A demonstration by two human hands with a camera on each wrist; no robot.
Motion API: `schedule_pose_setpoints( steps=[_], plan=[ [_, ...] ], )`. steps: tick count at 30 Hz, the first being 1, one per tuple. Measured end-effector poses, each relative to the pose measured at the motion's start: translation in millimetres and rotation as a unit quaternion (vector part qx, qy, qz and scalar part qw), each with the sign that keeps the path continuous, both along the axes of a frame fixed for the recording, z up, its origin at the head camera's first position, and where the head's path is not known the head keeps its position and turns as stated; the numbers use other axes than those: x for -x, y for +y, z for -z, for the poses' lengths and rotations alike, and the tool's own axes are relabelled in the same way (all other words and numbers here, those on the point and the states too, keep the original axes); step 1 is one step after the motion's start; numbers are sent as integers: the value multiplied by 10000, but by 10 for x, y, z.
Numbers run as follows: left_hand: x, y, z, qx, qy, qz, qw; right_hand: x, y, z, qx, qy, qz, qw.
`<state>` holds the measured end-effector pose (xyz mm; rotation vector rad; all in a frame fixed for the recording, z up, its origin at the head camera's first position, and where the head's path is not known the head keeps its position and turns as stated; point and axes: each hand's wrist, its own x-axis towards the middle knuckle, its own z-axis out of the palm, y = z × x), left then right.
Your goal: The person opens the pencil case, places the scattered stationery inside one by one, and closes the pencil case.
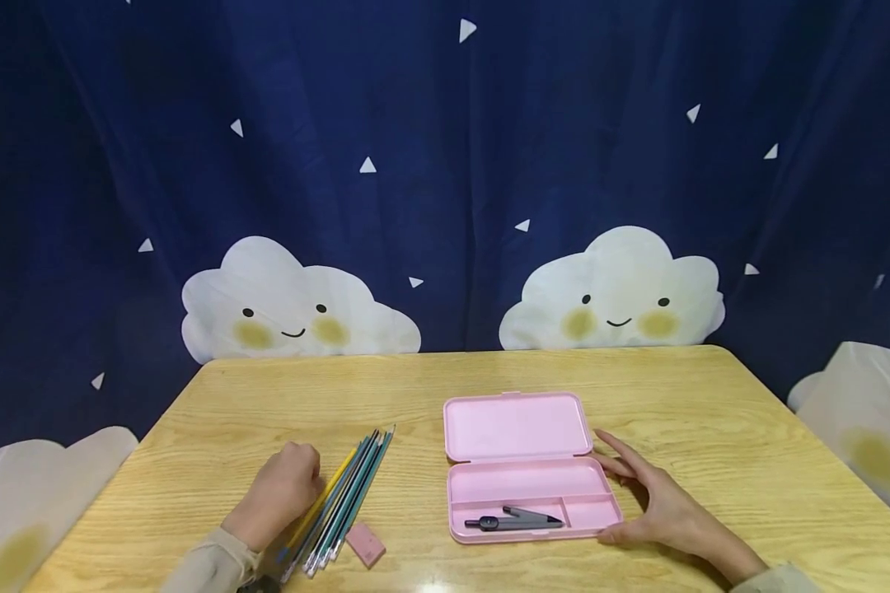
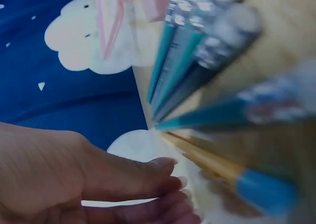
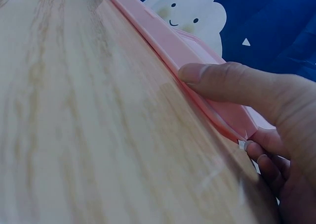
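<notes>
A pink pencil case (image 1: 537, 469) lies with its lid up on the table, a grey-and-black drawing compass (image 1: 515, 520) in its front compartment. My right hand (image 1: 663, 506) holds the case's right end; in the right wrist view the thumb (image 3: 212, 80) rests against the front wall, and fingers reach around the end. My left hand (image 1: 282, 486) is just left of a bundle of pencils (image 1: 348, 502), mostly teal and dark. Nearest to it is a yellow pencil (image 2: 212, 157) with a blue end. The left fingers are loosely bent, thumb near the fingertips, holding nothing visible.
A pink eraser (image 1: 366, 544) lies right of the pencils' lower ends, between them and the case. The wooden table (image 1: 326, 387) ends at the back against a dark blue curtain (image 1: 445, 148) with white clouds. A dark object (image 1: 259, 585) shows by the left wrist.
</notes>
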<state>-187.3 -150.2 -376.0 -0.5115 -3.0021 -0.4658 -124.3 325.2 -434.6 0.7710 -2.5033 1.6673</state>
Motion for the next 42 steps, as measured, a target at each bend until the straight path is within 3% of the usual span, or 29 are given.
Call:
schedule_pose_setpoints(
  steps=[8,16,24,42],
  plan=[
    [-9,-99,33,-224,-159,-4,9996,10,4,6,7,24,-23,10000],
    [-4,-21,-6,-221,-330,74,9992,8,7,17,-24,61,3,10000],
    [-14,31,29,-442,-355,137,9983,2,8,16,-60,-78,18,9999],
    [1,94,15,-355,-443,185,9982,2,2,13,-4,21,-40,10000]
  ],
)
